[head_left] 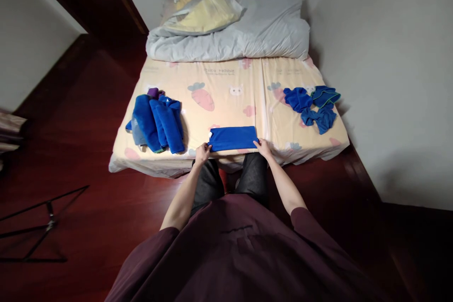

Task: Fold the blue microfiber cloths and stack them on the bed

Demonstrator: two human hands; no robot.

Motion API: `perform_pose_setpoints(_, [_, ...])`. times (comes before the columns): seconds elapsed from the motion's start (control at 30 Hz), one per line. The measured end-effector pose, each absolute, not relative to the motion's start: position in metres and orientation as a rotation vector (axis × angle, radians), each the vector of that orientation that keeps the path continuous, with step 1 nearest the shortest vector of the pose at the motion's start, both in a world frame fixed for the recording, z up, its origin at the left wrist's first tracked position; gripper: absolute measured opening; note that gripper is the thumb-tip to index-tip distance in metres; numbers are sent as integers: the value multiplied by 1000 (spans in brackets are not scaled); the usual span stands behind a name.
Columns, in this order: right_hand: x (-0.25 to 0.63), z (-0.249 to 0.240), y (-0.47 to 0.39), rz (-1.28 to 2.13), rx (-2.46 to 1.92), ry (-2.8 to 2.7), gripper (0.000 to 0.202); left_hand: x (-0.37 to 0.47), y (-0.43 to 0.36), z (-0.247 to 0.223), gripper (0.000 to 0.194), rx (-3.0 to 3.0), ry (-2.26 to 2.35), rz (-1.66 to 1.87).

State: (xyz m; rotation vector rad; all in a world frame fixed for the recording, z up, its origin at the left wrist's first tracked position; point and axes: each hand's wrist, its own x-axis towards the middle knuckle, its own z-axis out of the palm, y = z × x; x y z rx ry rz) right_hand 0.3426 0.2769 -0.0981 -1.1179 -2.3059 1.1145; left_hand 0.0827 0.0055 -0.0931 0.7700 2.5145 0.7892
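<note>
A blue towel point(232, 138), folded into a flat rectangle, lies at the front edge of the bed with a small white tag at its left end. My left hand point(203, 152) pinches its near left corner. At the near right corner, my right hand point(263, 147) grips the cloth the same way. Left of it sits a pile of rolled or folded blue towels point(161, 125), with a purple cloth point(153, 93) and a greyish piece among them. Several crumpled blue cloths point(311, 106) lie on the right side, one edged in green.
The bed point(226, 75) has a cream sheet printed with carrots and rabbits. A grey-white quilt point(269, 23) and a yellow pillow in a clear cover point(208, 12) lie at its head. A black tripod's legs point(49, 224) stand on the floor at left. A wall point(385, 80) rises at right.
</note>
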Motion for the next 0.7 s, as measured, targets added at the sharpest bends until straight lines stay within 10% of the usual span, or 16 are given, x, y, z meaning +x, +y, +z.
perform_pose_setpoints(0.7, [335,-82,224,686,-425,-2791,47,153,31,-68,60,1725,2361,504])
